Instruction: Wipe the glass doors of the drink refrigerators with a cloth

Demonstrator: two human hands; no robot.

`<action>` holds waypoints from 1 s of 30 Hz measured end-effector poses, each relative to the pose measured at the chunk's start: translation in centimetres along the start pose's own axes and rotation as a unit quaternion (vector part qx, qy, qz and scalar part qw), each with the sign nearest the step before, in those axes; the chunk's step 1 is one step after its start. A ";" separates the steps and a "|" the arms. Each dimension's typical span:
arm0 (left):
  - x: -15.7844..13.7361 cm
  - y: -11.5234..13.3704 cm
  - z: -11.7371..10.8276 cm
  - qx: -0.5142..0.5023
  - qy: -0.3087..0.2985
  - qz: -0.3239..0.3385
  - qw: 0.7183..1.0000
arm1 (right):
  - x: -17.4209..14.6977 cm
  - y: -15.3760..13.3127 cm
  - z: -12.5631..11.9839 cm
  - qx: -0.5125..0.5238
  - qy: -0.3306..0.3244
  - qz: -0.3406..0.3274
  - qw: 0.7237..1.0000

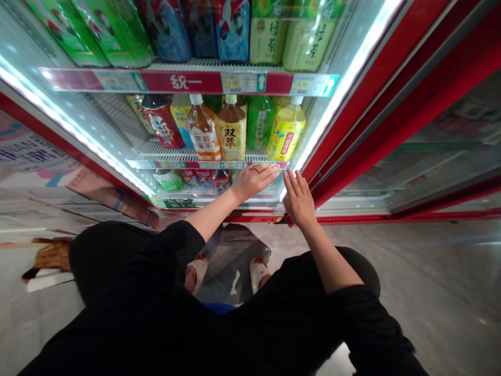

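My left hand (256, 180), with a ring on one finger, reaches to the right end of the middle shelf's front strip (188, 164). Its fingers are pressed together on a small crumpled whitish piece (276, 168), paper or thin plastic; I cannot tell which. Just right of it, my right hand (300, 201) is held up with its fingers stretched out and nothing visible in them, beside the lit right edge of the cooler. Closest above both hands stands a yellow drink bottle (287, 130) with a white cap.
Other bottles, such as a brown tea bottle (233, 130), line the middle shelf. An upper shelf strip (207, 82) carries price labels. Below sits a lower shelf with a green-labelled container (169, 180). Red door frame (376, 109) to the right, cartons (97, 188) to the left.
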State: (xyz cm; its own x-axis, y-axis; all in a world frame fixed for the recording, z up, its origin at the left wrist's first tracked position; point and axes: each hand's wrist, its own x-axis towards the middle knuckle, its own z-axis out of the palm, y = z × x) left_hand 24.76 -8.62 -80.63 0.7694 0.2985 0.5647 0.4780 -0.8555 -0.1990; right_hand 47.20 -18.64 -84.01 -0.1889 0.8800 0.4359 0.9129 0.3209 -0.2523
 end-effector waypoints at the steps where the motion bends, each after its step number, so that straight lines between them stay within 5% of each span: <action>1: -0.3 -0.1 0.1 -0.002 -0.002 0.007 1.000 | 0.1 0.0 0.1 0.003 0.005 0.001 1.000; 9: -4.5 -2.4 -1.4 0.001 0.028 0.048 0.998 | -0.4 0.3 0.1 0.024 0.015 0.004 1.000; 15: -1.8 -1.2 -2.1 0.041 0.064 -0.011 0.997 | 0.1 0.0 0.3 0.005 0.010 0.008 1.000; 19: -0.1 -0.6 -1.2 0.050 0.049 0.008 0.997 | 0.5 -0.3 0.7 0.000 0.014 -0.006 1.000; 26: -4.3 -2.9 -1.1 0.008 0.044 0.074 0.996 | 0.7 -0.5 0.9 -0.033 0.021 -0.028 0.999; 30: -4.6 -2.4 -2.0 0.020 0.092 0.024 0.995 | 0.8 -0.5 1.0 -0.063 0.038 -0.044 0.996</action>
State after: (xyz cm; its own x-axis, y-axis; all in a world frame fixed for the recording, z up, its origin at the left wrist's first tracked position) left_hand 19.19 -8.75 -81.13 0.7038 0.1717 0.6893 0.4608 -0.8489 -0.2590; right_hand 46.17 -17.74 -84.40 -0.2478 0.8198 0.5163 0.9327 0.3459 -0.1016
